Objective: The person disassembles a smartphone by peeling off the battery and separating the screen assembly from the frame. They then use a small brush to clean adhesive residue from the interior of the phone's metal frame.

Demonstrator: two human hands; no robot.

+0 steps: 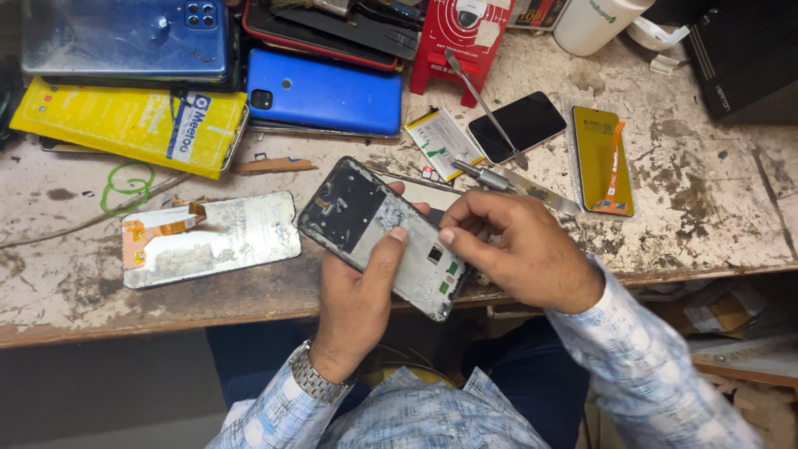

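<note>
I see my left hand (pixel 353 303) closed around an opened phone frame (pixel 384 237), gripping it from beneath with the thumb lying across its inner face; the frame sits tilted above the near edge of the worn workbench (pixel 706 216), dark section toward the upper left. My right hand (pixel 519 249) rests on the frame's right portion, fingers curled inward and fingertips pressed to the inner surface just beside the left thumb; whether they pinch a small part, I cannot tell. A detached screen panel (pixel 220 237) with an orange flex cable lies face-down on the bench, just left of the frame. Beyond the right hand lie a metal prying tool (pixel 486 108), a dark phone (pixel 517 126), a battery (pixel 440 141) and a yellow-backed display (pixel 603 158). A blue phone (pixel 328 96) and a yellow packet (pixel 133 125) occupy the far left.
</note>
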